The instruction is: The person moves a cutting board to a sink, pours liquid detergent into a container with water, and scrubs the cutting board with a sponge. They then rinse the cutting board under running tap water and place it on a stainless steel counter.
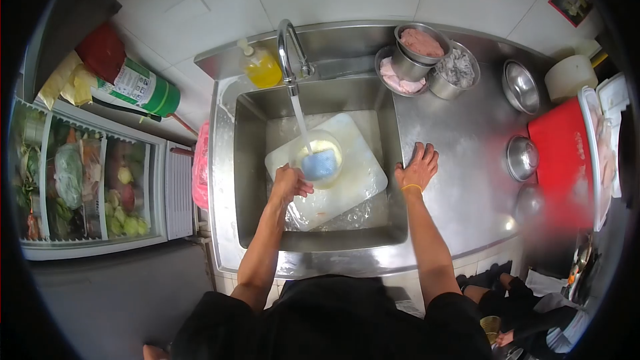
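My left hand (290,183) grips the near-left side of a clear round bowl (339,160). Inside the bowl lies a blue sponge (319,165), and a stream of water (301,117) from the tap (285,50) runs down into it. Beneath is a white cutting board (357,190), lying at an angle in the steel sink (317,239). Some water shows on the sink floor around the board. My right hand (418,167), a yellow band at its wrist, rests with fingers spread on the steel counter (460,180) beside the sink's right edge. It holds nothing.
A bottle of yellow liquid (262,68) stands left of the tap. Metal pots with pink meat (421,43) are at the back right. Steel bowls (521,87) and a red container (563,160) line the right. A glass-topped fridge (97,183) is left; another person (527,313) is lower right.
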